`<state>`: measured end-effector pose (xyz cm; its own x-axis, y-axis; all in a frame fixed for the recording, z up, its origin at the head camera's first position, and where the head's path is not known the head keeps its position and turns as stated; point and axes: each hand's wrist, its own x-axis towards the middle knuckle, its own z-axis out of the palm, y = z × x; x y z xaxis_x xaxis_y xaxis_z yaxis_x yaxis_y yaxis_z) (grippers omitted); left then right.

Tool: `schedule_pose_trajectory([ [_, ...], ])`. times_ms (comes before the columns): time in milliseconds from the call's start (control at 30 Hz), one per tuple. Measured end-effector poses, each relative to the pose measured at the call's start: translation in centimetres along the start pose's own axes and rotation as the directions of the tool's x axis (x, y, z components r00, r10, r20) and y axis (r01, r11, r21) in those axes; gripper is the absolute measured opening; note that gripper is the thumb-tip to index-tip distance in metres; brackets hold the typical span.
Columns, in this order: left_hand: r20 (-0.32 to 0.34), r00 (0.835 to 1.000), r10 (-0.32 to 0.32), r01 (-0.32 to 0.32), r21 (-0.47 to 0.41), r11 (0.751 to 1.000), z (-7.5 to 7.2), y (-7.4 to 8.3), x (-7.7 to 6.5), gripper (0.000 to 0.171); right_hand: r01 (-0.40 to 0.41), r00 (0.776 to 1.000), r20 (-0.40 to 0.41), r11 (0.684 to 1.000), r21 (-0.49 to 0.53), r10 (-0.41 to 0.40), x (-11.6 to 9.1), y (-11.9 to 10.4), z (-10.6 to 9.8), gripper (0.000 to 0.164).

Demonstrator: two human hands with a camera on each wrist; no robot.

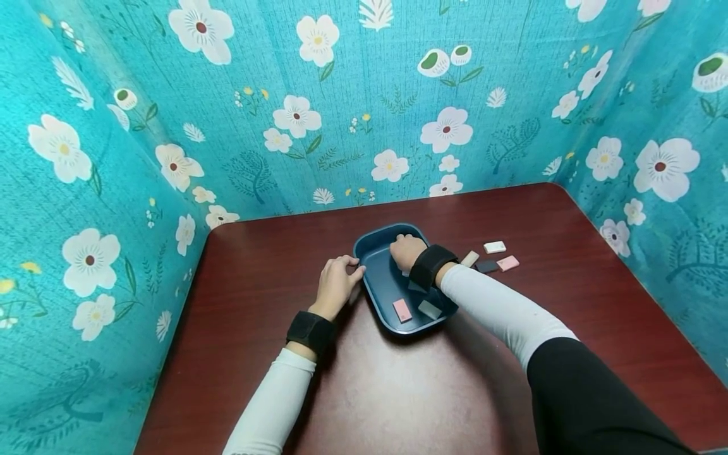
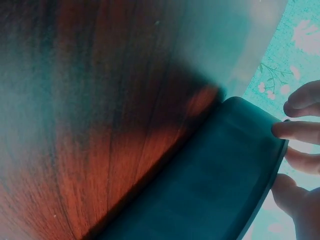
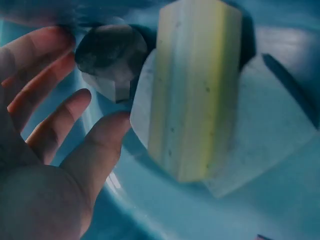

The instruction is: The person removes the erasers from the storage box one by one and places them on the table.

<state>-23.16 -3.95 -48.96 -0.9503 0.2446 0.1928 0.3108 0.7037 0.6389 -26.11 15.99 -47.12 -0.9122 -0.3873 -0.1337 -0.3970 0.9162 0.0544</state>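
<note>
A dark blue rectangular tray (image 1: 382, 302) stands on the table, its outer wall (image 2: 200, 170) large in the left wrist view. My left hand (image 1: 334, 285) holds its left rim, thumb and fingertips at the edge. My right hand (image 1: 407, 251) is inside the tray near the far end. In the right wrist view its fingers are spread beside a dark-and-white block (image 3: 112, 62), not closed round it. Close to the thumb lie a striped yellowish block (image 3: 195, 90) and a pale block (image 3: 270, 120). A pink block (image 1: 402, 310) and a grey block (image 1: 429, 309) lie at the tray's near end.
Right of the tray, on the reddish-brown table (image 1: 256, 291), lie a white block (image 1: 495, 247), a pink block (image 1: 508, 263), a dark block (image 1: 486, 266) and a cream block (image 1: 469, 258). A flowered turquoise curtain (image 1: 352, 101) hangs behind the table and at both sides.
</note>
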Motion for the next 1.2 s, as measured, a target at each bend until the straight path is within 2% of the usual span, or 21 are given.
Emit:
schedule_pose_trajectory([
  [200, 0.003, 1.0, -0.007, 0.007, 0.014, 1.0, 0.0, -0.1, -0.1, 0.028, -0.004, 1.0, -0.002, 1.0, 0.018, 0.004, 0.9, 0.2, 1.0, 0.011],
  [500, -0.003, 1.0, -0.007, 0.007, -0.005, 1.0, 0.7, -0.1, -0.7, 0.028, 0.038, 0.999, -0.029, 0.999, 0.033, -0.037, 0.1, 0.5, 1.1, 0.012],
  [733, 0.002, 1.0, -0.005, 0.005, 0.001, 1.0, 0.0, -0.4, 0.0, 0.026, 0.009, 1.0, -0.021, 0.98, 0.199, -0.005, 0.5, 0.5, -0.9, 0.015],
  [933, 0.008, 1.0, 0.001, -0.001, 0.008, 1.0, -0.4, -0.8, 0.3, 0.026, 0.007, 1.0, -0.014, 0.957, 0.29, -0.003, 0.5, 1.4, -2.3, 0.025],
  [1200, 0.009, 1.0, 0.029, -0.029, -0.001, 1.0, -0.1, -0.9, 0.0, 0.028, -0.064, 0.997, -0.016, 0.936, 0.346, 0.074, -1.9, 4.2, -3.8, 0.032],
])
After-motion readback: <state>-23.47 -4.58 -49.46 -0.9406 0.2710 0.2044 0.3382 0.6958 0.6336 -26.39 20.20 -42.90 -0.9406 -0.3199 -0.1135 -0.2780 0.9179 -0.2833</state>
